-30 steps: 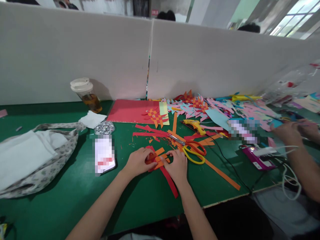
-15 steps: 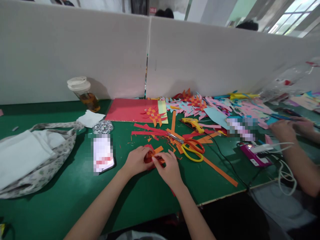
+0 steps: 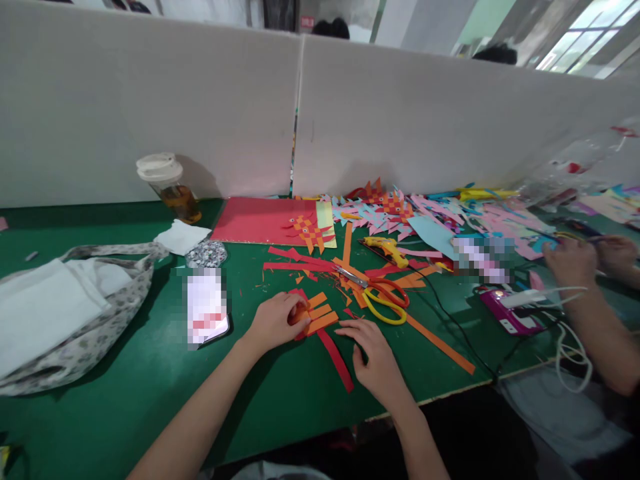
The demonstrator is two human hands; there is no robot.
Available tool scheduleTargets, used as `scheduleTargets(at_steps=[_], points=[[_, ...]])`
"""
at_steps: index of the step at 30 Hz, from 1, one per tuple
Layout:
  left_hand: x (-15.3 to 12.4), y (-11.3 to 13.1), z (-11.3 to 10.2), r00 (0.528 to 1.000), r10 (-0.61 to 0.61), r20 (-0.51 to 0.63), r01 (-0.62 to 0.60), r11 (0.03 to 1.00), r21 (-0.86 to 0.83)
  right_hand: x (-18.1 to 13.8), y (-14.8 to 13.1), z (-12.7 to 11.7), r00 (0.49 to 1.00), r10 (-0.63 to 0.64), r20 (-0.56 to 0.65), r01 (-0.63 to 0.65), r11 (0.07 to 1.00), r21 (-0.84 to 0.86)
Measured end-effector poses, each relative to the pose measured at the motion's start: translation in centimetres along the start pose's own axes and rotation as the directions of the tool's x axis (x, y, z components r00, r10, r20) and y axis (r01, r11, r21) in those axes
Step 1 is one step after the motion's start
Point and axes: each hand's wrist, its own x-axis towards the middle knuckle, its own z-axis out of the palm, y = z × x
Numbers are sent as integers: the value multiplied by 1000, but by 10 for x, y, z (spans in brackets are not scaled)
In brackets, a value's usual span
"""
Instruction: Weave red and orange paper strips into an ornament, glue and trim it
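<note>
Daylight glares in the upper-right window (image 3: pixel 583 45), the cup (image 3: pixel 173 187) throws a soft shadow on the partition (image 3: pixel 225 110), and blocky pixels mask the phone (image 3: pixel 207 305)!

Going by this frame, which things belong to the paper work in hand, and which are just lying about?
In the work:
orange strips, held by the left hand
red strip, near the right hand
probably the scissors and glue gun, both untouched

Seemingly just lying about:
phone
lidded cup
patterned bag
</note>
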Motion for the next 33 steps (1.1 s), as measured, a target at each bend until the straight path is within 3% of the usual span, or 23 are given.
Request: scheduleTargets(at_steps=[6, 10, 14, 16, 19, 23, 27, 33], points=[[0, 0, -1, 1000, -8, -8, 8, 1000, -2, 9, -13, -9, 998, 54, 43, -48, 992, -119], [1, -1, 0, 1000, -9, -8, 9, 1000, -7, 21, -16, 0, 1000, 17, -20, -18, 996, -90], [1, -1, 0, 1000, -2, -6, 2, 1000, 4, 38, -18, 15, 977, 161, -142, -168, 985, -41], [1, 0, -1, 1000, -1, -6, 1, 1000, 20, 46, -21, 22, 961, 233, -149, -244, 968, -65], [0, 3, -4, 1000, -18, -12, 18, 1000, 19, 55, -23, 29, 964, 236, -125, -253, 957, -143], [-1, 1, -8, 996, -82, -20, 77, 979, -186, 56, -20, 34, 978, 173, -120, -195, 958, -210], [1, -7, -7, 988, -154, 4, 140, 887, -439, 51, -16, 36, 988, 89, -128, -113, 975, -192], [4, -14, -1, 981, -194, 17, 172, 823, -541, 50, -14, 37, 990, -7, -140, -22, 980, -199]])
